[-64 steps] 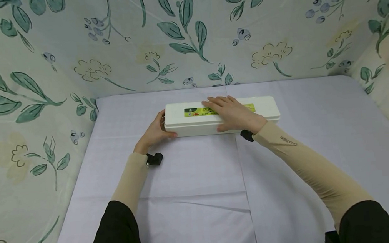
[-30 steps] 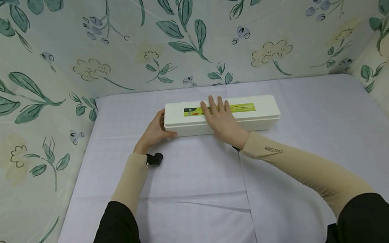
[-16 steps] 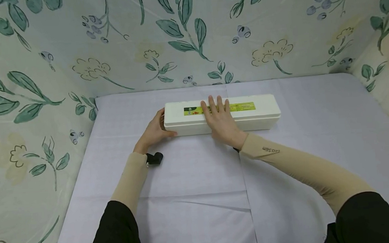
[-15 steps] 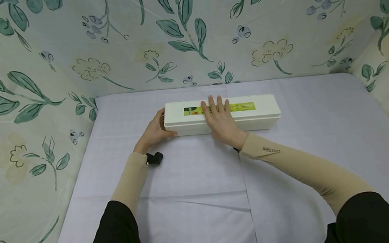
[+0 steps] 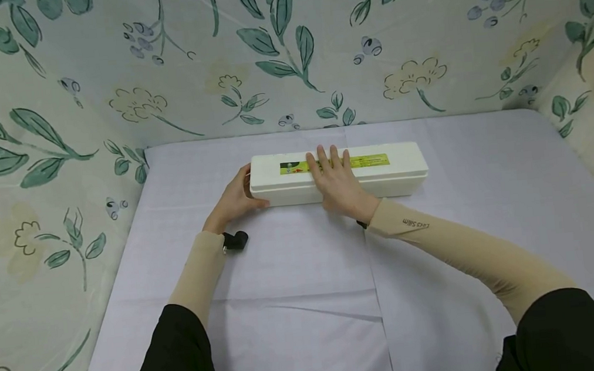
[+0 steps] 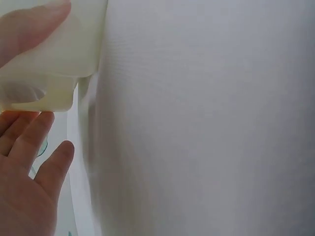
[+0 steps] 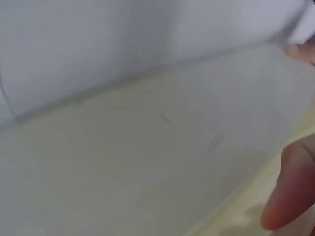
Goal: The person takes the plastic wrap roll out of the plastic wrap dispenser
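Observation:
A long white box point(image 5: 287, 195) with a lid lies crosswise on the table, a yellow-green label point(image 5: 371, 160) along its top. My left hand point(image 5: 234, 200) grips its left end, with the thumb on the front wall. In the left wrist view, some fingertips touch the box's end point(image 6: 78, 44), while another finger stands apart from it. Flat across the lid, fingers spread and pointing away, rests my right hand point(image 5: 340, 184); it covers part of the label. In the right wrist view, its thumb point(image 7: 293, 189) is by the lid's edge above the front wall point(image 7: 123, 162).
A white cloth point(image 5: 300, 338) with fold creases covers the table. Behind and at the sides hangs a curtain point(image 5: 338, 46) printed with leaves and flowers. A small black camera point(image 5: 235, 241) sits at the left wrist.
Compared with about two seconds ago, my right hand has shifted left along the lid and turned so its fingers point straight away. My left hand and the box have hardly moved.

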A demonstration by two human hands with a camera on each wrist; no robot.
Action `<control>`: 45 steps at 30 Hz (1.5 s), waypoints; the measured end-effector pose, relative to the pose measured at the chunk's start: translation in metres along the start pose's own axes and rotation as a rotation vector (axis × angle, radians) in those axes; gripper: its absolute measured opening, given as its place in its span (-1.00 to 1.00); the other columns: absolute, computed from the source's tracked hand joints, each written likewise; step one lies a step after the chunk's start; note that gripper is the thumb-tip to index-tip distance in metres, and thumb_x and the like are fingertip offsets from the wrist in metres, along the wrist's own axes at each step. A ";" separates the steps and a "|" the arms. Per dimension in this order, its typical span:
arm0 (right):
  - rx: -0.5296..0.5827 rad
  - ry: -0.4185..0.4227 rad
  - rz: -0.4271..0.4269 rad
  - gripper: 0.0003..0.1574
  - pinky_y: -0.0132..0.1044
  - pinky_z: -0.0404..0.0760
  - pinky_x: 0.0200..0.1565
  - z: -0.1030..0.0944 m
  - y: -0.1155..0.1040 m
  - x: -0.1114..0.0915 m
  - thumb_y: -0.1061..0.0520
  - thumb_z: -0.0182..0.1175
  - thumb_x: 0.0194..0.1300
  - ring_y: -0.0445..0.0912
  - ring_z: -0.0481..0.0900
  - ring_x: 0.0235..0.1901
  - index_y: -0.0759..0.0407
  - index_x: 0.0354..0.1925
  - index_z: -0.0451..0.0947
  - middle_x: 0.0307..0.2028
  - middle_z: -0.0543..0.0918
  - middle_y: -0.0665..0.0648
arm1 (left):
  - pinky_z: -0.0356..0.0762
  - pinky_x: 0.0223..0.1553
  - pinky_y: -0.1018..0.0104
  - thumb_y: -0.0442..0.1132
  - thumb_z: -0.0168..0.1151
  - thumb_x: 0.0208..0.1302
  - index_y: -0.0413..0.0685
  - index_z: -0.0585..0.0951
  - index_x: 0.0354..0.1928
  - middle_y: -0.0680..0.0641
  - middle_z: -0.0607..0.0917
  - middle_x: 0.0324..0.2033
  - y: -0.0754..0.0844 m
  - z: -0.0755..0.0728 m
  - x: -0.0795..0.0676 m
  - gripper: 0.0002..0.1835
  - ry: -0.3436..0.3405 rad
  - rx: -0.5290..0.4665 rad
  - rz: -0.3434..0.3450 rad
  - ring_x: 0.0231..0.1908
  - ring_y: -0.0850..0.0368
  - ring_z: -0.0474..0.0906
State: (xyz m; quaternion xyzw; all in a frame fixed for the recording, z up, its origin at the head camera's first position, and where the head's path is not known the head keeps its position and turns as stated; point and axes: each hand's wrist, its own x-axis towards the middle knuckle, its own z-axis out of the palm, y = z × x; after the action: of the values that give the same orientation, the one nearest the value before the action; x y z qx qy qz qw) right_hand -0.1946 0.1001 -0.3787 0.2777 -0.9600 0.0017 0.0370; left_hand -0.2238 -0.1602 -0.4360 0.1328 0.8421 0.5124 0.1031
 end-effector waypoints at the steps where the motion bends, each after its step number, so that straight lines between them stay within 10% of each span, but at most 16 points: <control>1: 0.008 0.002 -0.003 0.03 0.39 0.05 0.22 -0.004 0.002 0.002 0.34 0.27 0.01 0.48 0.08 0.28 0.41 0.40 0.05 0.33 0.13 0.54 | -0.05 0.37 0.02 -0.38 0.55 -0.12 -0.12 0.02 0.46 -0.15 0.24 0.36 0.000 -0.001 0.000 0.14 0.003 0.012 0.013 0.35 -0.08 0.15; 21: 0.161 -0.123 -0.148 0.05 0.18 0.09 0.29 -0.030 0.036 0.009 0.23 0.25 0.02 0.35 0.16 0.26 0.24 0.45 0.06 0.31 0.21 0.47 | -0.08 0.38 0.03 -0.35 0.55 -0.10 -0.13 -0.01 0.47 -0.18 0.26 0.35 0.005 -0.004 -0.002 0.15 -0.022 0.058 0.003 0.34 -0.07 0.14; 28: 0.272 -0.194 -0.173 0.15 0.11 0.03 0.32 -0.031 0.050 0.014 0.22 0.33 -0.06 0.26 0.18 0.27 0.18 0.46 0.05 0.30 0.23 0.36 | -0.09 0.36 -0.08 -0.47 0.47 -0.05 -0.31 -0.03 0.45 -0.33 0.21 0.35 0.037 -0.006 -0.017 0.09 -0.052 0.018 -0.005 0.34 -0.23 0.12; 45: 0.426 -0.220 -0.136 0.16 0.10 0.20 0.26 -0.028 0.063 0.010 0.15 0.47 -0.05 0.16 0.16 0.28 0.07 0.46 0.12 0.33 0.23 0.20 | -0.16 0.38 -0.05 -0.35 0.55 -0.10 -0.10 -0.04 0.48 -0.20 0.21 0.38 0.001 0.000 -0.002 0.17 -0.022 0.035 -0.023 0.33 -0.11 0.17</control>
State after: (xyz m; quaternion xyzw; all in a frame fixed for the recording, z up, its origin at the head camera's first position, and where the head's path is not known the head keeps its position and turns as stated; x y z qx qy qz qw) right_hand -0.2349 0.1488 -0.3485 0.3419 -0.9152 0.1713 -0.1271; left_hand -0.2222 -0.1608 -0.4353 0.1306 0.8512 0.4951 0.1156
